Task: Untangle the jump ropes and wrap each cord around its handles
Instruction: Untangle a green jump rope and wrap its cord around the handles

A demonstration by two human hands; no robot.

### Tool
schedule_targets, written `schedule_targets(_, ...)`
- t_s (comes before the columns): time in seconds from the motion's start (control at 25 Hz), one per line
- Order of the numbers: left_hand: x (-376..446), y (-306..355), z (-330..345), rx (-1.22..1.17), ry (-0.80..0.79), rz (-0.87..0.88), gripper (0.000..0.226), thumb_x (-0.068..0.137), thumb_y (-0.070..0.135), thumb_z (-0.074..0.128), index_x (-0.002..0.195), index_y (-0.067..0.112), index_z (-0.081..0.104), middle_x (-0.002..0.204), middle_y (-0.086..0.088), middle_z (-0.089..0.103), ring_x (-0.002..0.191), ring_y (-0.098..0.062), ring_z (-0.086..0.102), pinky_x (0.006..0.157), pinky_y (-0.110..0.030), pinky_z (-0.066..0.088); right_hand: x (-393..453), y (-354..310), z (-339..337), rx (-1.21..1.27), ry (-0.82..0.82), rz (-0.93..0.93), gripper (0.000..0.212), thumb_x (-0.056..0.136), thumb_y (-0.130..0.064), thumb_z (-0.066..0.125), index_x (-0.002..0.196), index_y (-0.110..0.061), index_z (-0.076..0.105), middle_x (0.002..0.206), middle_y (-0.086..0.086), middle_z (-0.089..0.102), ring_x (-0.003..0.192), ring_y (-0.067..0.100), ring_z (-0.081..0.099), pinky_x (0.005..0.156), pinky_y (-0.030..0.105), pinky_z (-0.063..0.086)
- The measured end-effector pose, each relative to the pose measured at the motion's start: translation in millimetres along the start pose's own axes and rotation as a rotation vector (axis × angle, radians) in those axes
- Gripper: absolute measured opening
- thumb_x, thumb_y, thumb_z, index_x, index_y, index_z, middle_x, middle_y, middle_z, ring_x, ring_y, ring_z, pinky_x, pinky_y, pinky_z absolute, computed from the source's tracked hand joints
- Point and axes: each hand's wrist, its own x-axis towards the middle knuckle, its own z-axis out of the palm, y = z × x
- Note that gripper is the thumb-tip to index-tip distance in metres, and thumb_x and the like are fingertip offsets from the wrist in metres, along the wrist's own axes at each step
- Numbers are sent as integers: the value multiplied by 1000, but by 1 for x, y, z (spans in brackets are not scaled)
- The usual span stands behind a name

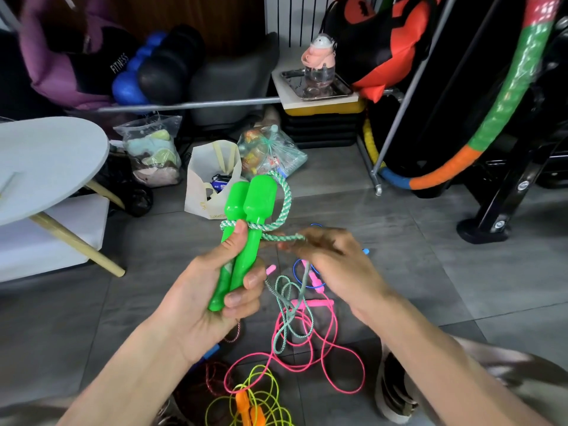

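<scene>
Green plastic jump-rope handles point(242, 235), two held side by side and tilted upright, sat in the left hand point(215, 290), whose fingers and thumb curled round them above a grey tiled floor point(430, 272). A green-and-white braided cord point(284, 204) looped once around the handles. The right hand point(335, 262) pinched that cord just beside them. Pink cord point(310, 358) and yellow cord point(261, 392) lay tangled below.

Home fitness storeroom: foam rollers point(159, 66) and a bag marked "FITNESS" point(92, 56) at eleven o'clock, hula hoop point(504, 99) at two o'clock, jump ropes point(295, 348) on the tiled floor point(430, 272) at six o'clock.
</scene>
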Motion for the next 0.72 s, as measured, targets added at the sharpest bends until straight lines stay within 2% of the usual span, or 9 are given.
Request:
schedule_targets(0.08, 0, -3, 0, 21, 12, -37, 51, 89, 44, 49, 106, -1, 67, 50, -3, 36, 29, -5, 25, 34, -15, 11, 3, -1, -2, 4, 238, 24, 30, 81, -26, 74, 66, -7, 56, 60, 1, 44, 56, 10, 39, 57, 29, 32)
schedule_targets(0.16, 0, -7, 1, 31, 3, -62, 53, 89, 44, 50, 113, 0, 68, 51, -3, 37, 30, -5, 25, 34, -14, 12, 4, 2, 2, 30, 432, 64, 30, 74, -27, 80, 67, -18, 52, 64, -4, 48, 58, 10, 42, 55, 25, 34)
schedule_targets(0.28, 1, -7, 1, 3, -25, -77, 55, 89, 46, 51, 116, 1, 66, 51, -2, 36, 30, -4, 25, 34, -15, 12, -2, 11, 8, -357, 520, -139, 29, 69, -22, 79, 64, -29, 51, 79, -6, 56, 76, 14, 51, 68, 24, 37)
schedule_targets(0.32, 1, -7, 1, -12, -35, -80, 59, 89, 48, 53, 121, -1, 62, 51, -2, 36, 30, -4, 26, 33, -15, 13, -3, 12, 10, -456, 462, -238, 22, 69, -21, 76, 65, -29, 56, 79, -8, 59, 78, 14, 54, 71, 27, 40)
schedule_targets(0.36, 2, -7, 2, -27, -44, -81, 64, 89, 50, 55, 125, -4, 57, 50, -2, 37, 30, -4, 26, 32, -14, 14, -5, 11, 13, -368, 306, -242, 13, 71, -19, 73, 70, -27, 63, 79, -8, 64, 78, 13, 58, 72, 30, 46)
schedule_targets(0.48, 3, -6, 1, -29, -37, -62, 63, 90, 48, 51, 126, -3, 57, 50, -2, 37, 29, -4, 26, 32, -13, 14, -12, 1, 20, 264, -236, 74, 22, 71, -18, 59, 88, -24, 73, 88, -3, 74, 89, 10, 67, 85, 27, 53)
schedule_targets(0.52, 3, -6, 0, -19, -35, -53, 58, 90, 46, 49, 122, 0, 62, 50, -2, 36, 28, -4, 26, 34, -14, 10, -13, 3, 20, 348, -302, 124, 24, 71, -18, 57, 89, -20, 74, 93, 4, 74, 92, 16, 67, 91, 29, 52)
schedule_targets(0.6, 2, -4, 1, 16, -35, -24, 49, 90, 45, 46, 105, 6, 73, 49, -2, 36, 28, -4, 25, 39, -18, 6, -15, 1, 17, 353, -366, 136, 16, 77, -14, 61, 86, -13, 74, 84, 18, 68, 80, 27, 65, 86, 35, 53)
schedule_targets(0.72, 1, 5, -3, 74, 38, 37, 33, 89, 42, 50, 75, 14, 61, 50, -2, 36, 29, -5, 24, 35, -12, 11, -9, -3, 2, 154, -255, 82, 19, 92, -12, 64, 78, -21, 75, 59, -1, 55, 54, 9, 50, 59, 23, 45)
